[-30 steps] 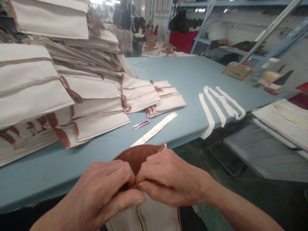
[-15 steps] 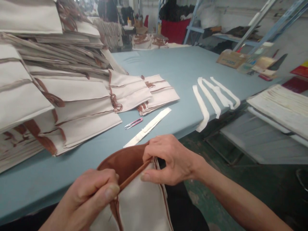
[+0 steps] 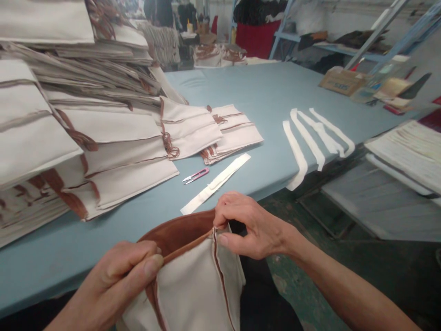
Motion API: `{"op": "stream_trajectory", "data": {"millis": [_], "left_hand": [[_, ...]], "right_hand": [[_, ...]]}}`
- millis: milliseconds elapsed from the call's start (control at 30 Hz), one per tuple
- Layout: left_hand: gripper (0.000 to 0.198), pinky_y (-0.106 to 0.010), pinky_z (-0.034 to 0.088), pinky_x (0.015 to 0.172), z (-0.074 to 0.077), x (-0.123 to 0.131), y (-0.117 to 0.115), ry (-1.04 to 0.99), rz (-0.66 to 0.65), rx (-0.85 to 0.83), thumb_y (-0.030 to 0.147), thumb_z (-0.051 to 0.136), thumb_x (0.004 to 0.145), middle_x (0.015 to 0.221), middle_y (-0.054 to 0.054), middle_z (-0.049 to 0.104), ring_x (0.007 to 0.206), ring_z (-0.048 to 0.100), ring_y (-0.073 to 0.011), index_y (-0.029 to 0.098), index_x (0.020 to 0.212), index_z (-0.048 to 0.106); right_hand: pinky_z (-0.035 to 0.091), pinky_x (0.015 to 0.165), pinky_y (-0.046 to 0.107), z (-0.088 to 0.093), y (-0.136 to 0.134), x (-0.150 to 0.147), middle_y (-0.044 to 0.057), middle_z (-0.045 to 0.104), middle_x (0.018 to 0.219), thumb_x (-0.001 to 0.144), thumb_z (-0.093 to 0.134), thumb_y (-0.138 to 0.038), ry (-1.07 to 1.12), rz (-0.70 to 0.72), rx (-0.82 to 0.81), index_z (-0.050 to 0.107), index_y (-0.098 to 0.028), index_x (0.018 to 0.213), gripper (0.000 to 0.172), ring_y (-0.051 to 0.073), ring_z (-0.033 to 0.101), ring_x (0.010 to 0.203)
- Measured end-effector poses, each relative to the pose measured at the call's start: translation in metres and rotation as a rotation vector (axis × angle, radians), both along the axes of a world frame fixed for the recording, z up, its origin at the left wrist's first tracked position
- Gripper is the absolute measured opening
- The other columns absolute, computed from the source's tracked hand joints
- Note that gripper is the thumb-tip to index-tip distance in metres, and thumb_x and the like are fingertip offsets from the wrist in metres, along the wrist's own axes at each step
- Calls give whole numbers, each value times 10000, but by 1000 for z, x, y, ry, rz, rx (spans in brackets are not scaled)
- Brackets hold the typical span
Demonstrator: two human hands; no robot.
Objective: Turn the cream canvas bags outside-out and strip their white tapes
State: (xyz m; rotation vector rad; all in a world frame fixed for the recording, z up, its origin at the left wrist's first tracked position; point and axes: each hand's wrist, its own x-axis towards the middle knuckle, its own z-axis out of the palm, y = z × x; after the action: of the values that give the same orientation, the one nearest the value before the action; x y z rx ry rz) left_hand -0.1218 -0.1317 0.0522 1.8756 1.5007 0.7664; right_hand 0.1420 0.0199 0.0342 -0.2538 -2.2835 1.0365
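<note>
A cream fabric bag (image 3: 188,285) with brown piping and a brown lining hangs between my hands, its mouth partly open. My left hand (image 3: 127,271) pinches the brown-edged rim on the left, thumb outside and fingers over the edge. On the right, my right hand (image 3: 250,227) is closed on the same rim beside a piped seam. The lower part of the bag runs out of view. Just beyond it on the table lie a cream fabric strip (image 3: 215,185) and pink thread snips (image 3: 195,176) with their blades pointing left.
Tall stacks of cream pieces with brown trim (image 3: 120,128) fill the left of the blue-covered table (image 3: 262,92). Several white strips (image 3: 312,138) lie near its right edge, some hanging over. A cardboard box (image 3: 341,82) sits at the back right, near a low grey stand (image 3: 372,200).
My hands have moved farther apart, so the rim between them is stretched longer. The piped seam now sits right at my right thumb. The view has shifted slightly.
</note>
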Motion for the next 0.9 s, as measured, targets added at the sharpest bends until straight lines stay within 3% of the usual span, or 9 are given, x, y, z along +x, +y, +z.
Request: {"op": "stream_trajectory", "data": {"millis": [200, 300, 433, 533, 633, 733, 800, 900], "left_hand": [[565, -238, 249, 465, 1, -2, 14, -260, 155, -300, 606, 464, 1016, 597, 68, 260, 532, 260, -107, 253, 610, 290], [554, -226, 285, 484, 0, -5, 17, -279, 172, -350, 629, 452, 1007, 609, 63, 315, 548, 295, -107, 249, 616, 358], [538, -230, 310, 496, -1, -12, 17, -297, 135, -361, 604, 457, 1018, 625, 55, 353, 559, 340, -114, 242, 625, 390], [507, -232, 291, 486, -1, -17, 18, -241, 78, -247, 483, 479, 1046, 605, 66, 335, 531, 341, -105, 240, 617, 360], [423, -240, 317, 499, -3, -20, 18, 2, 13, 68, 298, 518, 1061, 567, 77, 439, 483, 440, -94, 228, 647, 468], [310, -282, 361, 553, -10, -23, 15, 156, 9, 317, 237, 559, 1040, 587, 74, 574, 491, 536, -120, 254, 731, 573], [287, -289, 381, 565, -14, -24, 13, 145, 29, 336, 243, 563, 1042, 597, 68, 604, 501, 558, -136, 266, 757, 581], [238, -222, 458, 611, -12, -21, 15, 95, 6, 177, 270, 538, 1077, 717, 68, 700, 606, 643, -133, 277, 869, 654]], "right_hand": [[439, 777, 320, 1, 0, -9, -7, 617, 770, 928, 618, -137, -19, -28, 60, 547, -217, 799, 168, 170, 565, 763], [414, 757, 310, 0, 0, -14, -6, 627, 776, 922, 622, -109, -44, -61, 128, 557, -214, 813, 165, 167, 550, 763], [405, 703, 268, -1, 0, -18, -9, 623, 771, 941, 631, -110, -73, -13, 14, 571, -205, 805, 176, 146, 544, 747], [391, 651, 241, 5, 1, -19, -23, 602, 752, 973, 668, -188, -125, 43, -196, 594, -195, 787, 200, 118, 510, 686], [357, 595, 222, 16, 3, -19, -38, 567, 736, 973, 707, -274, -147, 119, -452, 606, -186, 798, 221, 101, 464, 644], [344, 586, 218, 22, 5, -21, -50, 541, 726, 974, 735, -330, -124, 188, -567, 602, -180, 810, 259, 95, 440, 637], [345, 593, 219, 22, 6, -22, -62, 505, 710, 976, 753, -372, -100, 203, -590, 588, -182, 802, 305, 93, 419, 633], [339, 597, 223, 20, 6, -23, -68, 468, 710, 986, 751, -426, -94, 199, -626, 572, -187, 803, 350, 94, 390, 635]]}}
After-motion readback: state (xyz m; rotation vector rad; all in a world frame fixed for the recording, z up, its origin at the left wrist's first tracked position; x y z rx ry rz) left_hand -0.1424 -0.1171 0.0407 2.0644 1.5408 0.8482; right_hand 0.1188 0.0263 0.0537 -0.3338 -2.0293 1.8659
